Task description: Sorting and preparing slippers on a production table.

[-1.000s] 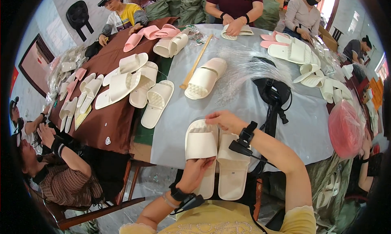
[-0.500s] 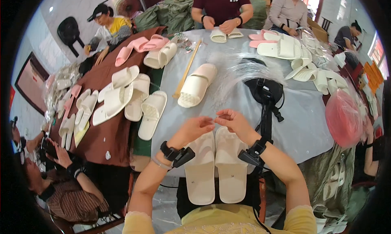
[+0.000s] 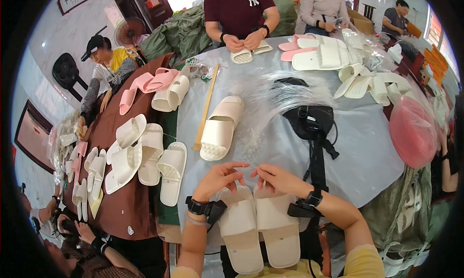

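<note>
Bent at the elbows, both forearms (image 3: 194,239) angled inward from the lower edge, a black wrist device (image 3: 205,209) on each. Between them lay a pair of cream slippers (image 3: 263,234), side by side, heel ends toward the person and reaching past the near edge of the worktop (image 3: 360,154). Their toes pointed away, the long axes running nearly straight forward with a slight lean to the left. Over the toe ends, the left hand (image 3: 221,180) was loosely spread, fingers stretched rightward and grasping nothing visible. The right hand (image 3: 275,180) faced it, thumb and fingers drawn narrowly together; whether they pinched something small could not be told. The hands were just apart.

Grey sheeting covered the worktop. Beyond the hands, a lone cream slipper (image 3: 222,128) lay with its far end leaning right, beside a yellowish stick (image 3: 207,106). To the right were a black strapped pouch (image 3: 309,123) and clear plastic (image 3: 270,92); to the left, more slippers (image 3: 126,164) covered brown cloth (image 3: 140,205). At the far edge a person in dark red (image 3: 239,12) handled white slippers (image 3: 241,56). Behind stood green sacks (image 3: 176,34) and a fan (image 3: 129,32).
</note>
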The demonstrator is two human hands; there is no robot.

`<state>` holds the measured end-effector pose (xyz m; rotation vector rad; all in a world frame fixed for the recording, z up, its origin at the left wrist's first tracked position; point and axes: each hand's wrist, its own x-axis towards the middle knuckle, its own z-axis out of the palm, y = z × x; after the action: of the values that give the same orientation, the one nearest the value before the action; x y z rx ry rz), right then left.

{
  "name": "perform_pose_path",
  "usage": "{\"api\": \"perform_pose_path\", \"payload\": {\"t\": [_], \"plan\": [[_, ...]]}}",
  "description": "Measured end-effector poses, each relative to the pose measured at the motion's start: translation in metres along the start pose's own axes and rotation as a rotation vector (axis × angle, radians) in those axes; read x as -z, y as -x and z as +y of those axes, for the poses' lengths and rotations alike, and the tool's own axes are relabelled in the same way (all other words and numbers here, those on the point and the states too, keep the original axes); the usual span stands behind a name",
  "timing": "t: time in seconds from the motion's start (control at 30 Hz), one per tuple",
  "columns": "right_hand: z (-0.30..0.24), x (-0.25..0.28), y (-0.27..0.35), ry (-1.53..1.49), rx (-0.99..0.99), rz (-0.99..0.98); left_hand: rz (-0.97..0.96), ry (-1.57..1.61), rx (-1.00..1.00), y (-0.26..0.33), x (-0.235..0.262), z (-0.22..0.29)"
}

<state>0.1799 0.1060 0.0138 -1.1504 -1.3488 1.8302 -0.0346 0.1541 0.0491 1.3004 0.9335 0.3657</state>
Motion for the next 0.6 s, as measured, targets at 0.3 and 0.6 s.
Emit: {"api": "perform_pose_path", "payload": {"t": [0.3,0.6], "plan": [[0.01,0.018,-0.008,-0.56,-0.198,-0.188,-0.136,0.206,0.137,-0.012,0.01,-0.021],[0.013,0.019,-0.002,-0.323,-0.18,-0.173,-0.217,0.097,0.037,-0.011,0.011,-0.028]]}}
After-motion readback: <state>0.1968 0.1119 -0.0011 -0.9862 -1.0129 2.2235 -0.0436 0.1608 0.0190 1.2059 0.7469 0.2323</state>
